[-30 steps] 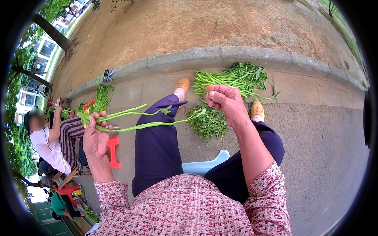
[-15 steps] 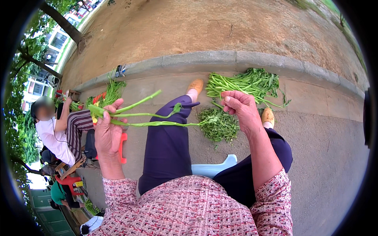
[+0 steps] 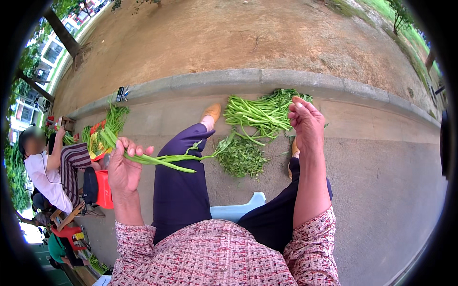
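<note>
Several long green leafy stalks (image 3: 169, 161) are gripped near their cut ends by my left hand (image 3: 125, 169), its fingers closed round them. Their thinner tips point right, across my knee, and one ends in a few leaves. My right hand (image 3: 309, 127) is raised at the right, thumb and fingertips pinched together; whatever they may hold is too small to make out. Beyond and between the hands lies a pile of long green stalks (image 3: 253, 114) with leaves at its right end. Nearer to me on the ground sits a heap of loose leaves (image 3: 242, 159).
A light blue plastic stool (image 3: 238, 209) is under me. A stone curb (image 3: 214, 81) runs across beyond the piles, with bare soil past it. At the left, a seated person (image 3: 47, 167) handles greens beside a red stool (image 3: 104, 188) and another bunch of greens (image 3: 114, 119).
My right hand has lifted farther away from me and the leaf heap. The stalks in my left hand have tilted, tips now lower and closer together. The whole view has shifted slightly.
</note>
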Motion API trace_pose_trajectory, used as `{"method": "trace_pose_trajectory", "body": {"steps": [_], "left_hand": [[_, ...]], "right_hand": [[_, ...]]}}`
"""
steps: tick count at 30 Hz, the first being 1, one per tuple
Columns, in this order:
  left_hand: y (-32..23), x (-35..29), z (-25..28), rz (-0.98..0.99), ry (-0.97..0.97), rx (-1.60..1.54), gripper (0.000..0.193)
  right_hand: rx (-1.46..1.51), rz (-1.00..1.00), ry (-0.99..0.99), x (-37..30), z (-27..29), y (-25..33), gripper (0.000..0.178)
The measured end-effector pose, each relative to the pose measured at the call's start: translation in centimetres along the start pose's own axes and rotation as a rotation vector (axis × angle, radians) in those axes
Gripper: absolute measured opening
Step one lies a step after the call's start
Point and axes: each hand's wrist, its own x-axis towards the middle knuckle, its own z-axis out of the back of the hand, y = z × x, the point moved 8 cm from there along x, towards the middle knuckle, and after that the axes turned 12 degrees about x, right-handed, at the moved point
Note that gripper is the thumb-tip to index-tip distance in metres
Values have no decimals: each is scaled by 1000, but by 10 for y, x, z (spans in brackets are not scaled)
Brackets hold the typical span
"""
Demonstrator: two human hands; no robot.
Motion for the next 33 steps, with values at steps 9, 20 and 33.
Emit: {"method": "trace_pose_trajectory", "body": {"steps": [9,20,33], "left_hand": [[53,10,30,144,-183,-49,21],[103,20,25,230,-172,52,21],[104,33,22,200,-184,125,26]], "right_hand": [[-242,-23,43,19,-13,-46,22],[-1363,-381,145,-7,73,-230,41],[-1565,-432,314,27,91,-311,60]]}}
